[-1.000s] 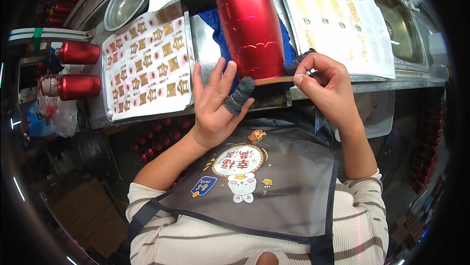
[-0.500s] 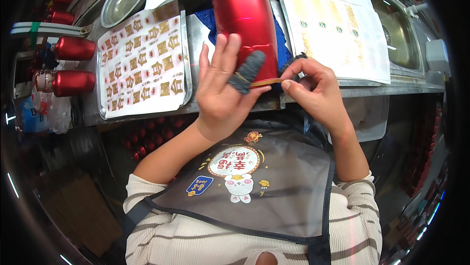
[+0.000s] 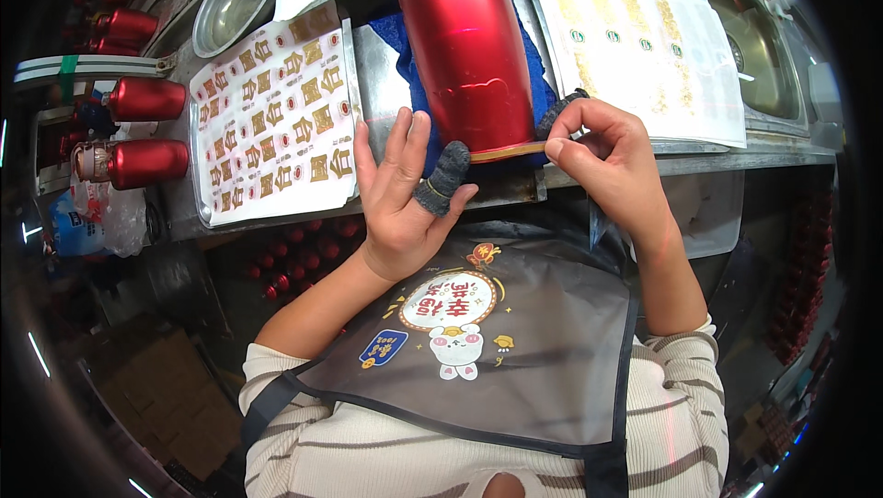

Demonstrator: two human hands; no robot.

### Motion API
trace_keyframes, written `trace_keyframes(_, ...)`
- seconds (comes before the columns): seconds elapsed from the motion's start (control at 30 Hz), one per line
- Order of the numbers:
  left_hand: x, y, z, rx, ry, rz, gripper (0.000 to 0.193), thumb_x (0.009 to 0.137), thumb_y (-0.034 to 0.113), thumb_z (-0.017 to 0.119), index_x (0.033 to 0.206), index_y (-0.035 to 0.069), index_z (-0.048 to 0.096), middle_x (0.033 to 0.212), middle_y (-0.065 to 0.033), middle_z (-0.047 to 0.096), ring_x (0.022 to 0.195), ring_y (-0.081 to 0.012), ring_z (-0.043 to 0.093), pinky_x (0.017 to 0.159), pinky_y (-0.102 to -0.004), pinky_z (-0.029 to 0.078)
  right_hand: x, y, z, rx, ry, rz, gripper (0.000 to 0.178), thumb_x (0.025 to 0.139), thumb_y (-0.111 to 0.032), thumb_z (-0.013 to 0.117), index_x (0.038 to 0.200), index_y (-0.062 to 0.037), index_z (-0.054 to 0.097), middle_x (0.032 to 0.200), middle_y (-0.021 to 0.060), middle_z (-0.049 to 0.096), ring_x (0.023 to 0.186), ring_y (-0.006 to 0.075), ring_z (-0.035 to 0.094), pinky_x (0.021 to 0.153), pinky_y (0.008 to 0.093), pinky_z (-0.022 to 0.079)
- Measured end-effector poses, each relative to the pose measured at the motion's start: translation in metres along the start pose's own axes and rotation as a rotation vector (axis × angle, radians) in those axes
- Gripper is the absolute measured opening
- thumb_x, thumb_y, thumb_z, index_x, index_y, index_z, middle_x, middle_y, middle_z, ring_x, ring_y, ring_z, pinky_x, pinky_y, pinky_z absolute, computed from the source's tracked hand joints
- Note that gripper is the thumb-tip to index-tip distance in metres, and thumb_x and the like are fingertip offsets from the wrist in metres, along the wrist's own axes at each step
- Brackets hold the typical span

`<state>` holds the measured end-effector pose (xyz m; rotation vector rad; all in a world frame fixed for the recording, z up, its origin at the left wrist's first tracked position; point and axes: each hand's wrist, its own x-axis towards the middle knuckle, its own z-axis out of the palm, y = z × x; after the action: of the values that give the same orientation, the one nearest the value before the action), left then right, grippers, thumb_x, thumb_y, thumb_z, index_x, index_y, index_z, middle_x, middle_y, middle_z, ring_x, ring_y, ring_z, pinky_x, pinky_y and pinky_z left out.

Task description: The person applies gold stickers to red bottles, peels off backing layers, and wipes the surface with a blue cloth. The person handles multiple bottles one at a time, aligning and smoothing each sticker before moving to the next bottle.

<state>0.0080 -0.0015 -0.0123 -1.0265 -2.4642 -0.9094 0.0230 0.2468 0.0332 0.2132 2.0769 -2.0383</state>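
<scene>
A glossy red bottle (image 3: 464, 47) lies on a blue cloth (image 3: 391, 34), its base toward me. Along the base's edge runs a thin gold strip (image 3: 508, 153). The thumb and bent index finger of my right hand (image 3: 614, 162) pinch this strip's right end. My left hand (image 3: 397, 208) is spread beside the base's left corner, holding nothing. A dark cloth finger cover (image 3: 443, 178) sits on its index finger, close to the strip's left end. Part of another dark finger cover (image 3: 563, 110) shows behind my right hand.
A tray with a sheet of gold-and-red stickers (image 3: 276, 130) lies left. White sheets with gold pieces and green marks (image 3: 635, 84) lie right, before a metal sink (image 3: 768, 61). A metal bowl (image 3: 237, 1) stands far left. Red bottles (image 3: 147, 162) line the left edge.
My left index finger has come off the bottle's base, moving left and toward me. My right hand keeps its pinch on the gold strip. The whole view has shifted slightly.
</scene>
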Motion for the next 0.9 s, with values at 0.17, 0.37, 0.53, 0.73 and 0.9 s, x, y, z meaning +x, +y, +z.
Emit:
trace_keyframes(0.17,0.015,0.002,-0.005,0.099,-0.038,0.126,0.048,0.071,0.008,0.083,0.118,0.014,0.071,0.149,-0.0251,0.043,0.132,-0.0471,0.047,0.107,-0.0684,0.023,0.001,0.000,0.000,-0.012,0.012,0.000,0.004,0.085,-0.003,0.064,0.083,-0.0018,0.062,0.078,-0.0055,0.056,0.064,-0.0019,0.044,0.055,0.0159,0.032)
trace_keyframes(0.37,0.043,0.013,-0.003,0.198,-0.031,0.244,0.041,0.068,0.011,0.079,0.108,0.017,0.073,0.149,-0.0241,0.045,0.134,-0.0504,0.045,0.104,-0.0739,0.020,0.002,0.003,0.002,-0.042,0.031,-0.019,0.004,0.085,-0.004,0.066,0.084,-0.0019,0.063,0.078,-0.0060,0.056,0.064,-0.0024,0.043,0.054,0.0156,0.032)
trace_keyframes(0.53,0.043,0.013,0.014,0.043,0.096,0.027,0.050,0.066,0.016,0.082,0.114,0.008,0.073,0.145,-0.0242,0.050,0.139,-0.0418,0.042,0.108,-0.0655,0.028,0.000,0.009,0.002,-0.117,0.030,-0.055,0.005,0.085,-0.004,0.068,0.085,-0.0016,0.063,0.081,-0.0044,0.057,0.063,-0.0022,0.044,0.054,0.0153,0.033)
trace_keyframes(0.73,0.018,0.008,0.000,-0.137,0.065,-0.134,0.056,0.071,0.012,0.085,0.122,-0.002,0.067,0.148,-0.0263,0.045,0.139,-0.0415,0.042,0.111,-0.0597,0.029,0.000,0.007,0.002,-0.154,0.022,-0.103,0.008,0.085,-0.005,0.069,0.083,-0.0014,0.062,0.084,-0.0034,0.056,0.066,-0.0018,0.046,0.055,0.0151,0.033)
trace_keyframes(0.9,-0.007,-0.005,-0.004,-0.027,0.002,-0.016,0.039,0.073,0.011,0.084,0.108,-0.002,0.071,0.147,-0.0269,0.046,0.136,-0.0453,0.044,0.110,-0.0640,0.027,0.002,0.003,0.000,-0.149,0.019,-0.064,0.008,0.083,-0.006,0.067,0.082,-0.0002,0.063,0.083,-0.0006,0.057,0.066,0.0015,0.048,0.058,0.0190,0.038)
